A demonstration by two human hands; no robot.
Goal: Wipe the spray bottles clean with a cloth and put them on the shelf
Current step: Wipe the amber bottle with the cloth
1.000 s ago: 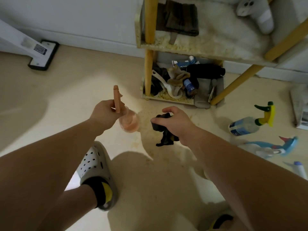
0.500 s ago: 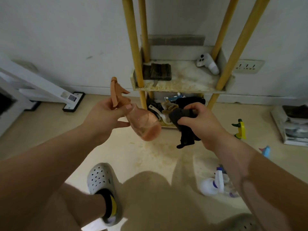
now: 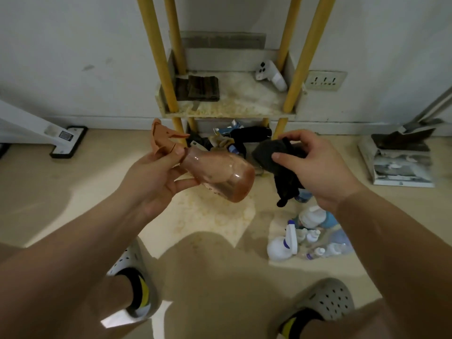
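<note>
Nearest to me, my two feet stand on the floor (image 3: 73, 172) in grey perforated clogs, the left clog (image 3: 133, 277) and the right clog (image 3: 325, 303), with dark and yellow socks showing.

Above them both forearms reach forward. My left hand (image 3: 151, 177) has its grip curled round the neck of the orange spray bottle (image 3: 217, 174), thumb and fingers closed just below the trigger head. The bottle is in the air, tilted so that the trigger points up and left while the translucent base faces down and right, towards my other hand. My right hand (image 3: 315, 167) has its grip clenched on the dark cloth (image 3: 274, 152), bunched between thumb and fingers, with a loose tail hanging below. The cloth is just beside the bottle's base; I cannot tell whether they touch.

On the floor below the right hand lies a cluster of bottles (image 3: 310, 236), white and bluish, one with a white spray head.

Farther off stands the shelf (image 3: 227, 111) on yellow posts against the wall. Its middle board carries a folded brown cloth (image 3: 198, 88) at the left and a white controller (image 3: 270, 74) at the right. The lowest level holds a dark jumble that I cannot sort out.
</note>
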